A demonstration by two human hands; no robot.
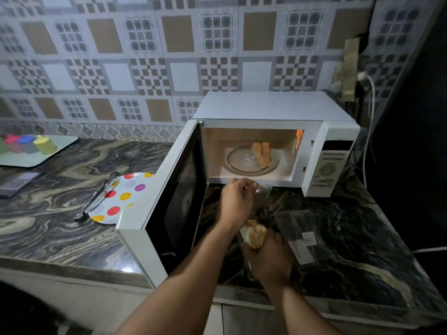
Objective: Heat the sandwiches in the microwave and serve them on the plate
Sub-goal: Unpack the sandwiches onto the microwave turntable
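Observation:
The white microwave [273, 110] stands on the counter with its door [169, 201] swung wide open and its inside lit. One sandwich [261, 154] stands on the glass turntable [238, 163]. My right hand [268, 259] grips a second sandwich [254, 233] in front of the microwave. My left hand [237, 201] pinches the top of a clear plastic wrapper [262, 189] just below the oven opening. A polka-dot plate [121, 197] lies left of the door, partly hidden by it, with metal tongs [99, 197] resting on its edge.
An empty clear sandwich package [302, 235] lies on the counter to the right. A tray [65, 143] with coloured cups [29, 143] sits at the back left, a dark phone [17, 182] near it. A cable [370, 117] hangs by the wall.

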